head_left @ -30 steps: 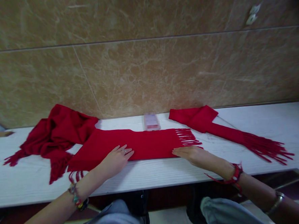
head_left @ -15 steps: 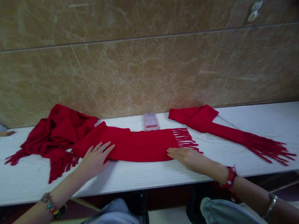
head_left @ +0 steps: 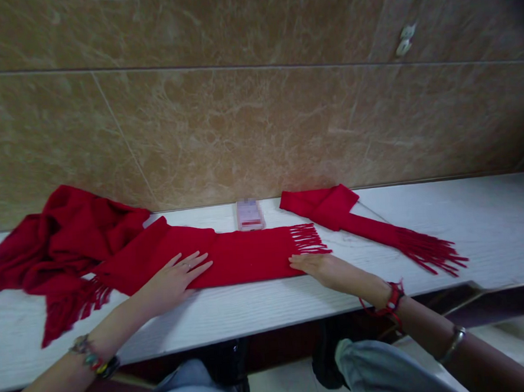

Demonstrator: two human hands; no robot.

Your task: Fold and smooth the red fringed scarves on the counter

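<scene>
A red scarf (head_left: 248, 256) lies lengthwise on the white tabletop (head_left: 233, 310), its fringe pointing right. My left hand (head_left: 174, 284) rests on its near part left of the middle, fingers stretched and a ring on one of them. Flat near the fringed right end lies my right hand (head_left: 317, 269), its fingers straight and close together. The scarf's left end overlaps a crumpled heap of red scarf cloth (head_left: 78, 231). To the right, a folded red scarf (head_left: 333, 206) lies with its long fringe toward the right.
A phone-like object (head_left: 249, 214), its face blurred, lies between the scarf and the wall. The tiled wall (head_left: 240, 132) rises along the tabletop's back edge, with a small white fixture (head_left: 406, 39) on it. My knees are below the front edge.
My left hand slid left along the scarf, then shifted slightly right. The scarf's left end is pulled up toward the heap. The view has turned a little to the right.
</scene>
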